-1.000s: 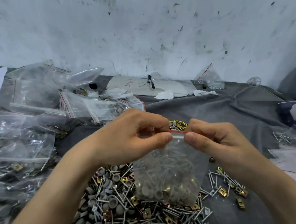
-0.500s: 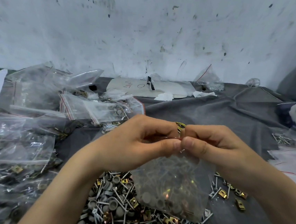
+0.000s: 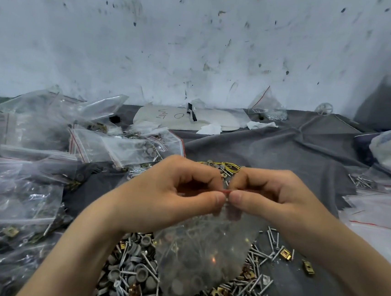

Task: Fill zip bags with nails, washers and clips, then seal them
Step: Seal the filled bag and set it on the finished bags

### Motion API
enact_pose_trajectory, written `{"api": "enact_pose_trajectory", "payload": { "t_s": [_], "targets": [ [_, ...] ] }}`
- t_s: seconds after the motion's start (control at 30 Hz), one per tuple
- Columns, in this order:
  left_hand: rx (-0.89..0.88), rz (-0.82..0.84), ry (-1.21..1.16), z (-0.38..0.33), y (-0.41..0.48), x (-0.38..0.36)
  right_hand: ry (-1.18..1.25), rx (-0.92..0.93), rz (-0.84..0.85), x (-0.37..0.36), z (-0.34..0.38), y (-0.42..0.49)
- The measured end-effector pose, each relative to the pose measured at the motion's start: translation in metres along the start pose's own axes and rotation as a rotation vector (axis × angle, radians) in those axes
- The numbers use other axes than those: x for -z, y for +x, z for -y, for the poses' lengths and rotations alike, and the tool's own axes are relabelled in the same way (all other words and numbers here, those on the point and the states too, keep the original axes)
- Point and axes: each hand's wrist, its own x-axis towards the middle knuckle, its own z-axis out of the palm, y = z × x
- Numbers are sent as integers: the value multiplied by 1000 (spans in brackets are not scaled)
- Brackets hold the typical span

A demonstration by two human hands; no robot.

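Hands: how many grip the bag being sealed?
2. The left hand pinches the zip bag at its top edge, left of centre; the right hand pinches just beside it. No others visible.

Bare forearms (image 3: pixel 80 244), bare wrists, left grip (image 3: pixel 173 191) & right grip (image 3: pixel 268 197) w/ short trimmed thumbnails (image 3: pixel 235 196).

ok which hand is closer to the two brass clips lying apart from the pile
Right. The right hand is just above the brass clips in view, its wrist beside them; the left hand is across the zip bag from them.
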Motion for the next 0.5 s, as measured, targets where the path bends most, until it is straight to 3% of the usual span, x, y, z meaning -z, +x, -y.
{"api": "enact_pose_trajectory", "payload": {
  "t_s": [0.5],
  "targets": [
    [-50, -60, 171, 5, 1, 2, -123, 34, -75, 3, 4, -3]
  ]
}}
